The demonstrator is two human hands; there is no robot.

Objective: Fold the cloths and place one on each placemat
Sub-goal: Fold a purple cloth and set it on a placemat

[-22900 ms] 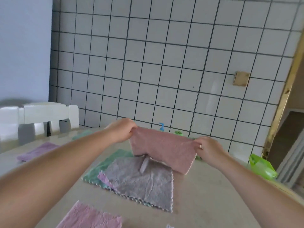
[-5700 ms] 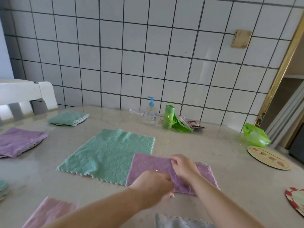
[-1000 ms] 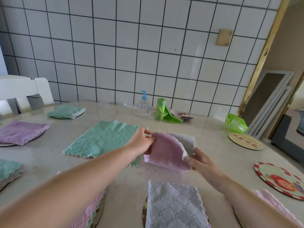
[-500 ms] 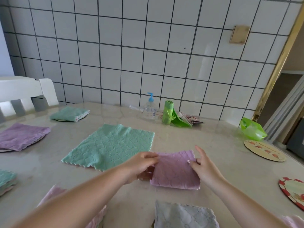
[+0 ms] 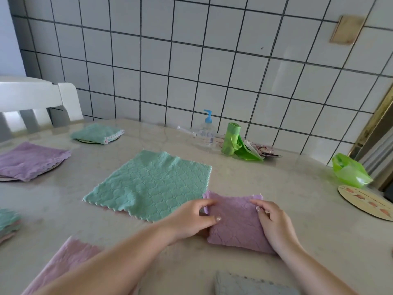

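Folded purple cloth (image 5: 236, 222) (on table) lies between both hands, touching them.

Folded lilac cloth (image 5: 236, 222) beside flat green cloth (image 5: 153, 184)

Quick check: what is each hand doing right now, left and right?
Left hand: pinches the left edge of the folded purple cloth.
Right hand: rests on the cloth's right edge, fingers fairly straight, not gripping.

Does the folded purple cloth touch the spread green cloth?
Touching: in the head view, the purple cloth's far left corner meets the green cloth's near right edge.
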